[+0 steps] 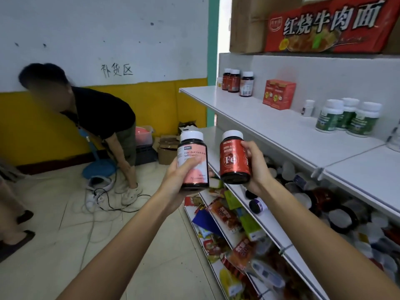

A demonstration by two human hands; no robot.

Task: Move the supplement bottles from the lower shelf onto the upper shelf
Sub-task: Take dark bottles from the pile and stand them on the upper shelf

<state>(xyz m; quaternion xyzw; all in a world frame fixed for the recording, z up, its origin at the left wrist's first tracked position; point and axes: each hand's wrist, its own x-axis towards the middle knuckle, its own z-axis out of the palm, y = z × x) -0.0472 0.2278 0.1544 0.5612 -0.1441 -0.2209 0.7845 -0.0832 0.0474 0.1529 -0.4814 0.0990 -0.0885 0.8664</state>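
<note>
Grip of left hand [178, 180] round pink-label bottle [192, 158], of right hand [258, 169] round red-label bottle [233, 159], beside upper shelf [270, 126].

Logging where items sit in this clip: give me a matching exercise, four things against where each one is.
Things:
1. pink bottle
2. red Fe bottle
3. green bottles
4. noodle carton

Places:
A. above the upper shelf
B. held in the left hand
C. standing on the upper shelf
D. held in the right hand

Pairs: 1-B, 2-D, 3-C, 4-A
</note>
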